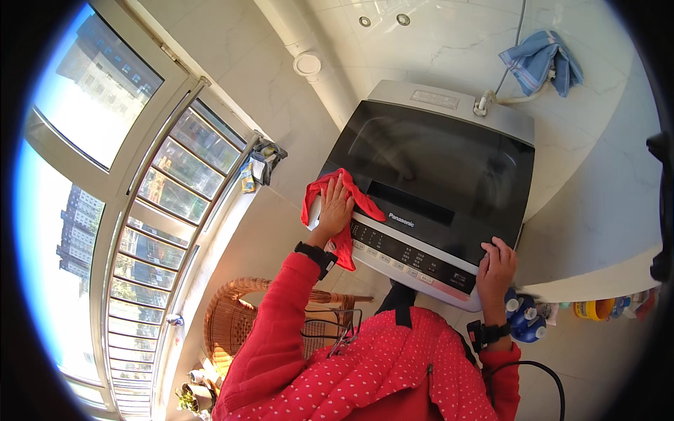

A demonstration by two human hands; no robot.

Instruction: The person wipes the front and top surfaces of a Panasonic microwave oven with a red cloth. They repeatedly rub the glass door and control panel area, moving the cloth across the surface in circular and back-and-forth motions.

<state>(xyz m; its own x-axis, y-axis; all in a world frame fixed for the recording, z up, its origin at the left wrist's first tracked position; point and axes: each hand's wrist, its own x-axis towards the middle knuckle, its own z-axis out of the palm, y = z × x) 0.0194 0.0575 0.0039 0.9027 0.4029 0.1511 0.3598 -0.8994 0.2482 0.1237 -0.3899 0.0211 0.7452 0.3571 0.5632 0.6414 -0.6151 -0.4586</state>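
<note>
My left hand (336, 206) holds a bunched red cloth (369, 204) against the front left corner of a top-loading Panasonic washing machine (442, 101). Its fingers stretch over the cloth, palm down. Part of the cloth hangs below the control panel (405, 252). At the opposite front corner, my right hand (496, 263) rests with bent fingers on the edge of the dark lid (437, 152), which is down. Nothing shows in that hand.
A wicker chair (231, 310) stands left of my legs. Blue bottles (526, 321) sit on the floor at right. A blue towel (545, 60) hangs by the water hose (526, 98). A railing (152, 184) runs along the window. A black cable (547, 371) loops near my right sleeve.
</note>
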